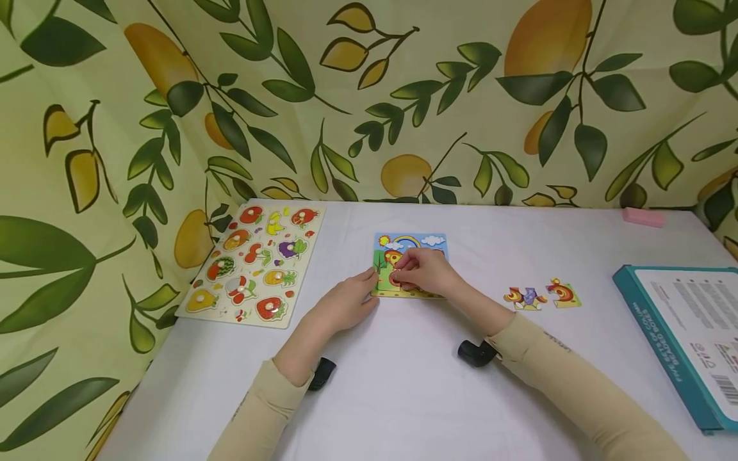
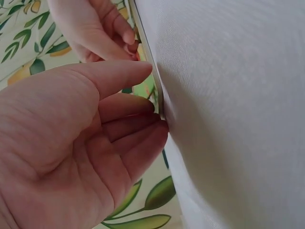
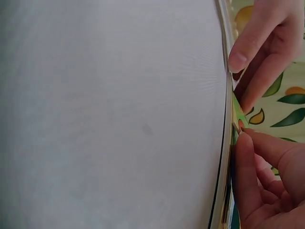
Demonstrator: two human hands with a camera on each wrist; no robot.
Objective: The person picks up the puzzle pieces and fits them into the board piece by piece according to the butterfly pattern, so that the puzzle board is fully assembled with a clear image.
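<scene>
A small picture puzzle board (image 1: 418,241) with a sun, rainbow and clouds lies on the table. My left hand (image 1: 344,303) rests at the board's left edge, its fingers only slightly bent and its thumb apart from them in the left wrist view. Over the board's middle my right hand (image 1: 431,271) pinches a puzzle piece (image 1: 394,278) between thumb and forefinger. The right wrist view shows that pinch (image 3: 244,131) low at the board; most of the piece is hidden. Two loose puzzle pieces, one orange and purple (image 1: 524,298) and one with an orange curl (image 1: 564,294), lie to the right.
A fruit knob puzzle (image 1: 242,275) lies at the left. A teal and white box (image 1: 692,339) stands at the right, with a pink block (image 1: 643,218) behind it. White cloth (image 1: 392,384) covers the table; a leaf-patterned curtain (image 1: 346,96) hangs behind.
</scene>
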